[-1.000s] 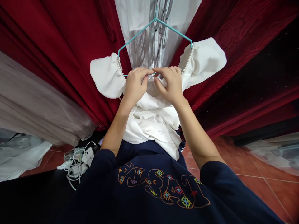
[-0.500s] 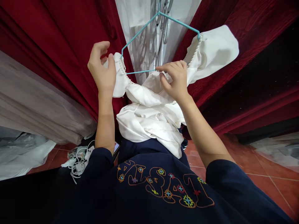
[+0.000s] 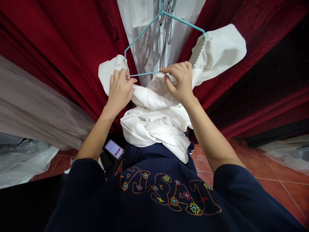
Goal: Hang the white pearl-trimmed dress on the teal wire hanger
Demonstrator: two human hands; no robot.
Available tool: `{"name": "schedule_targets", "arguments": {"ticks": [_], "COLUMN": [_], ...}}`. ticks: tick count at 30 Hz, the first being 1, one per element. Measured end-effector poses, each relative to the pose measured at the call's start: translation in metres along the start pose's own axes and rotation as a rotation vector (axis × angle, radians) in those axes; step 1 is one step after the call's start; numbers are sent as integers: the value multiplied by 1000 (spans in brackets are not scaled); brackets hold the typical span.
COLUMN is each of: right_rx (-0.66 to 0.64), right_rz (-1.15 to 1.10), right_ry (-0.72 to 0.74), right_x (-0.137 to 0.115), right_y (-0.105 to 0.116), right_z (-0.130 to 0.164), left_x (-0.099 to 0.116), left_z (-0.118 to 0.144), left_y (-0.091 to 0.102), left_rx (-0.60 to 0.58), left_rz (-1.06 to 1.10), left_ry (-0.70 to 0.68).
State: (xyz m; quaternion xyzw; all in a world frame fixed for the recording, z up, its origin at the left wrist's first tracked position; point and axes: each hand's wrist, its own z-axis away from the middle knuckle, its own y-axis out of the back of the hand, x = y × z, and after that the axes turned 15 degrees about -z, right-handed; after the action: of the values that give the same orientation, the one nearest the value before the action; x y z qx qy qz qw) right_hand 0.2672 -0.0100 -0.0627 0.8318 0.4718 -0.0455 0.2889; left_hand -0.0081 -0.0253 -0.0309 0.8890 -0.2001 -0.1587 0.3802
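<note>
A white dress [image 3: 154,122] with a pearl-trimmed neckline hangs from a thin turquoise hanger [image 3: 145,33], its lower part bunched on my lap. The puffed sleeves spread to either side. My left hand [image 3: 120,88] is at the left side of the neckline, fingers bent and closed on the pearl edge below the hanger's left corner. My right hand [image 3: 180,80] grips the neckline right of centre, with its index fingertip at the hanger's lower bar and its thumb over the inside of the dress. Some fingertips of both hands are hidden.
Dark red curtains [image 3: 79,51] hang on both sides, with white drapery and a pale metal stand [image 3: 164,38] behind the hanger. A lit phone [image 3: 113,149] lies on a black surface at left. Sheer fabric [image 3: 43,96] reaches down toward red floor tiles [image 3: 270,170].
My left hand has come down and right from the outside of the left sleeve to the neckline, its fingers closing there. The phone is now uncovered. My right hand stays in place.
</note>
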Motion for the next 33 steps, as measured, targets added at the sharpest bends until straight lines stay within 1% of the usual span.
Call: {"name": "schedule_targets", "arguments": {"ticks": [4, 6, 8, 10, 12, 13, 15, 18, 20, 21, 24, 26, 28, 31, 33], "right_rx": [-16, -25, -37, -35, -27, -22, -15, -19, -23, -24, -16, -7, 4, 12, 8], "right_rz": [-3, -7, -4, -9, -18, -21, -23, -20, -7, 2, 29, 33, 26, 10, 7], "right_ry": [17, 22, 7, -11, -9, -3, 1, -20, -29, -32, -38, -36, -30, -25, -33], "right_x": [-1, -2, -2, -1, 2, 3, 4, 2, 0, -1, -3, -2, 0, 2, 1], "right_y": [3, 4, 6, 8, 9, 10, 11, 10, 9, 9, 10, 11, 12, 10, 8], "right_z": [-1, -2, -4, -5, -7, -8, -9, -11, -12, -12, -12, -11, -10, -10, -10], "left_x": [-14, -22, -32, -44, -59, -66, -79, -95, -104, -108, -117, -116, -108, -84, -64], "left_z": [-7, -10, -13, -15, -17, -17, -18, -19, -21, -21, -15, -5, 7, 24, 30], "left_y": [7, 11, 17, 24, 31, 35, 43, 47, 42, 36, 7, -14, -31, -46, -51], "left_rx": [-2, -7, -50, -127, -189, -192, -148, -16, 14, 13, 26, 40, 7, -56, -11], "left_rz": [24, 73, 134, 183, 186, 164, 76, -50, -62, -46, 64, 186, 300, 444, 527], "left_ry": [44, 36, -5, -42, -41, -30, -28, -71, -70, -51, 52, 125, 168, 130, 135]}}
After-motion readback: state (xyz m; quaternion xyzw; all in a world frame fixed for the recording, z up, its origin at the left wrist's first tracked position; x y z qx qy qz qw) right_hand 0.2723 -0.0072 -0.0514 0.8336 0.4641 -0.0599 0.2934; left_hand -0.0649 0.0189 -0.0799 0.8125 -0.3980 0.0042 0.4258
